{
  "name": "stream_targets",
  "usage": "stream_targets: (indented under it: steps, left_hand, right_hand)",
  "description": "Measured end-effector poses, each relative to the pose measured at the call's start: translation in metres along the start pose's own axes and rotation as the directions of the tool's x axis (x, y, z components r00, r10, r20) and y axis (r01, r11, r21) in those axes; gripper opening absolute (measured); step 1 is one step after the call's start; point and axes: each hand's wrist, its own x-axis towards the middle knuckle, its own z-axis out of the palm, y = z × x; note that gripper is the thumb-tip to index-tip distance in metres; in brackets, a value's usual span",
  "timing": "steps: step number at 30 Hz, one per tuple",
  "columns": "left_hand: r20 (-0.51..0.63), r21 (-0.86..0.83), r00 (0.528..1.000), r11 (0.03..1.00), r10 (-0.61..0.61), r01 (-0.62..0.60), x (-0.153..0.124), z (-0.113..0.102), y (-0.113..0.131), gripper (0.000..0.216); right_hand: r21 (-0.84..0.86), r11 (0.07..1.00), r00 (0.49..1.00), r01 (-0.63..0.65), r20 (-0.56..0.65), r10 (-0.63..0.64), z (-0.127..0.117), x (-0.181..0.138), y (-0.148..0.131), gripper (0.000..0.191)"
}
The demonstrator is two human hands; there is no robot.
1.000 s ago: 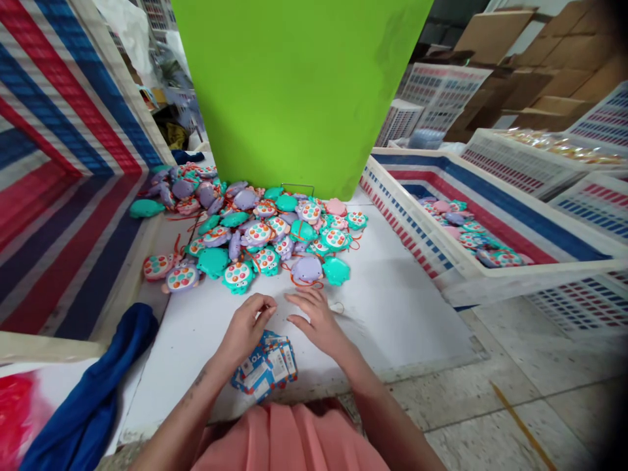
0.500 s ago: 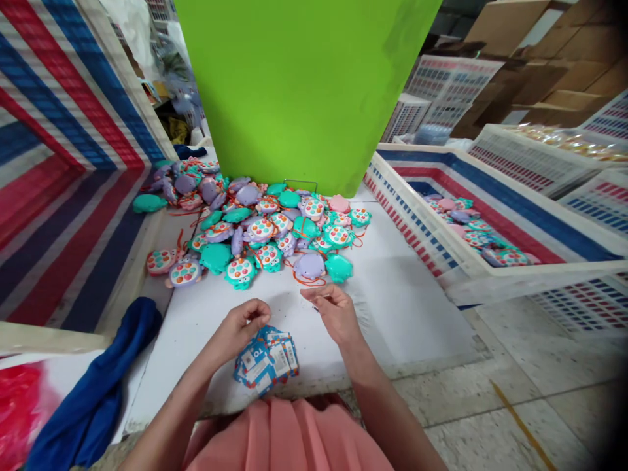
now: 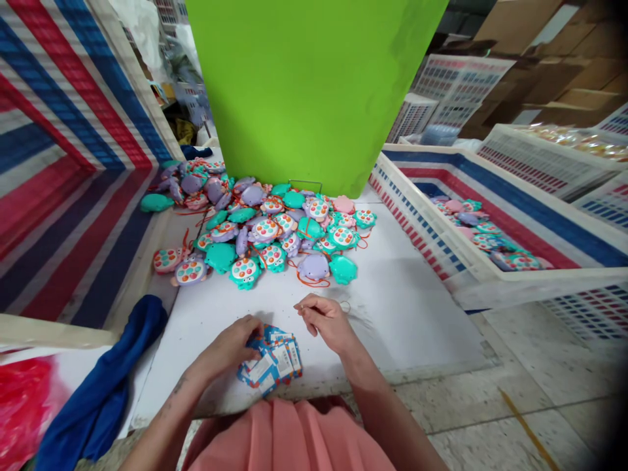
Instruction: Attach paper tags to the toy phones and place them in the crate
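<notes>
My left hand (image 3: 239, 341) reaches onto a loose pile of blue printed cards (image 3: 282, 361) with white barcode labels; its thumb and forefinger are apart on the pile's left side. To its right, my right hand (image 3: 326, 322) is raised over the white tabletop with thumb and forefinger pinched together. A tiny pale tip shows at the pinch, and a thin strand loops out behind the hand; I cannot make out exactly what it is. Several thin, clear strands (image 3: 360, 318) lie beside that hand. Beyond both hands is a heap of animal-shaped toys (image 3: 265, 230) in teal, purple and pink, with orange cords.
A tall green panel (image 3: 314, 85) stands behind the heap. On the left is a striped-lined crate (image 3: 63, 327), with a blue cloth (image 3: 112, 386) at its front. A white crate (image 3: 471, 281) at the right holds more toys (image 3: 478, 226).
My left hand has moved down onto the cards, its fingers spreading from a closed pinch. My right hand has shifted slightly lower, still pinched. The whole view has shifted a little.
</notes>
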Motion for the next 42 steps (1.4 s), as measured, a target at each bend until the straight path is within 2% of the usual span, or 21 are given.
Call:
stream_targets:
  steps: [3,6,9,11,16,22,27,33,42]
  left_hand:
    - [-0.107,-0.229,0.994,0.974,-0.023,-0.002,0.002,-0.001,-0.003,0.013]
    - [-0.205,-0.515,0.976,0.856,-0.076,-0.042,0.008,0.001,-0.002,0.022]
    - [-0.209,-0.705,0.973,0.704,-0.099,-0.080,0.016,0.003,0.008,0.031]
    - [-0.210,-0.752,0.972,0.653,-0.107,-0.091,0.020,0.003,0.017,0.035]
    - [-0.207,-0.788,0.967,0.611,-0.147,-0.076,0.020,0.000,0.032,0.044]
    - [-0.188,-0.808,0.968,0.587,-0.164,-0.057,0.018,-0.001,0.035,0.044]
    - [-0.211,-0.782,0.966,0.619,-0.151,-0.074,0.017,0.001,0.034,0.043]
    - [-0.254,-0.731,0.962,0.671,-0.100,-0.123,0.020,0.007,0.031,0.039]
    - [-0.330,-0.648,0.942,0.739,-0.057,-0.182,0.020,0.013,0.028,0.032]
  right_hand:
    - [-0.200,0.980,1.000,0.015,0.010,-0.013,0.002,-0.002,-0.004,0.011]
    - [-0.383,0.923,0.999,0.035,0.014,-0.032,0.010,-0.006,-0.009,0.009]
    - [-0.553,0.828,0.995,0.096,0.030,-0.095,0.020,-0.009,-0.011,0.009]
    - [-0.646,0.748,0.986,0.155,0.049,-0.162,0.025,-0.010,-0.011,0.010]
    - [-0.808,0.556,0.964,0.198,0.057,-0.261,0.029,-0.010,-0.010,0.010]
    - [-0.868,0.464,0.952,0.180,0.035,-0.303,0.029,-0.009,-0.009,0.012]
    - [-0.909,0.382,0.945,0.169,0.038,-0.326,0.029,-0.007,-0.005,0.012]
    - [-0.968,0.219,0.945,0.120,0.044,-0.324,0.036,-0.008,-0.006,0.012]
    - [-0.996,0.026,0.953,0.089,0.078,-0.294,0.044,-0.009,-0.004,0.010]
